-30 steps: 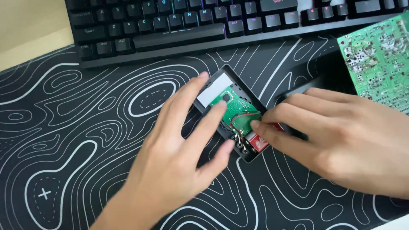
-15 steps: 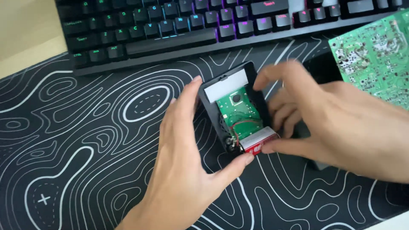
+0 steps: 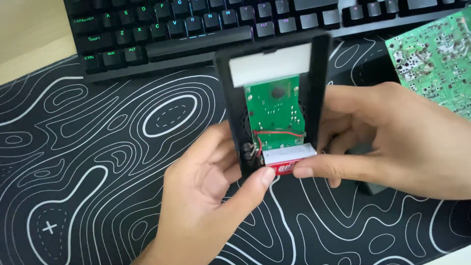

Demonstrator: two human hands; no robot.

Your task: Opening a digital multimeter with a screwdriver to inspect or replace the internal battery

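keyboard (image 3: 196, 29) and loose green circuit board (image 3: 434, 54) cut off by the frame, right-hand fingers (image 3: 343, 105) partly behind the black case (image 3: 321, 88)

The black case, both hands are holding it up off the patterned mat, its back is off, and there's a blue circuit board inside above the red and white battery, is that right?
Not quite: the circuit board inside the black case is green, not blue, as the head view shows. The rest holds: the left hand and right hand hold the opened case above the patterned mat, with the red and white battery at its lower end.
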